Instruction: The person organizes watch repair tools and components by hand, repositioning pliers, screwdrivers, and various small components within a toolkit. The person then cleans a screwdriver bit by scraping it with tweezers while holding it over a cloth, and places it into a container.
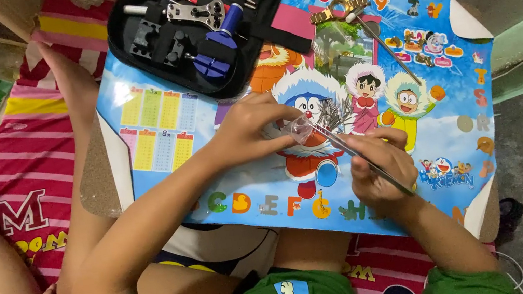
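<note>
With our left hand (pixel 248 128) pinching the small clear tube (pixel 301 130) and our right hand (pixel 380 167) clamped on tweezers (pixel 352 152), a slip could scatter the loose pins (pixel 334 114) across the tabletop (pixel 453 132).

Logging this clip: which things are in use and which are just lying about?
In use: left hand holding small clear container; right hand holding tweezers; pile of thin metal pins.
Lying about: open black tool case, metal watch band, long thin tool.
</note>
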